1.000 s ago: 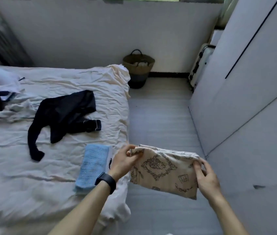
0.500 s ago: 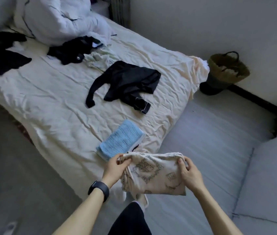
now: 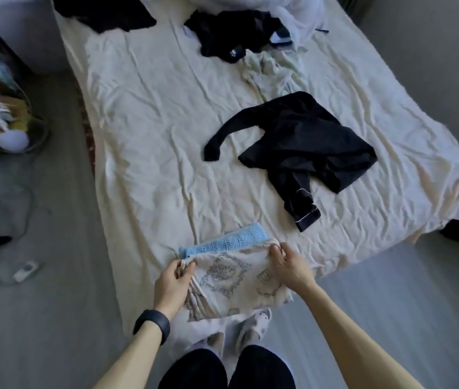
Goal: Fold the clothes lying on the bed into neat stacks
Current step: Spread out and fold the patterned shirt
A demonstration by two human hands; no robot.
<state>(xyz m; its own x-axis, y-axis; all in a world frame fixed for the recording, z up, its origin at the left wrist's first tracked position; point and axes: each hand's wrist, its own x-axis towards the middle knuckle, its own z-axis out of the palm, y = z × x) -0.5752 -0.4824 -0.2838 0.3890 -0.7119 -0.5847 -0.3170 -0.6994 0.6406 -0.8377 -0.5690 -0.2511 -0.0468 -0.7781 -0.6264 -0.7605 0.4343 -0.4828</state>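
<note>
Cream, crumpled sheeting is covering the bed (image 3: 152, 141), which is filling most of the view. Unfolded clothes are lying on it: a black long-sleeved top (image 3: 307, 141) at about one o'clock from the hands, and a pale green garment (image 3: 267, 68) and more black clothes (image 3: 231, 32) toward twelve.

The printed cream cloth (image 3: 231, 279), folded into a rough rectangle, is being held over the bed's near edge at six o'clock. Its far edge is overlapping the folded blue knit (image 3: 231, 241) lying just beyond.

The left grip (image 3: 171, 284) is pinching the cloth's nine o'clock corner and the right grip (image 3: 290, 266) its two o'clock corner.

The step in hand is probably laying this piece onto the knit. Doing it well likely means keeping both corners taut and level, lowering it squarely so the edges are lining up, and letting go only once it is lying flat.
</note>
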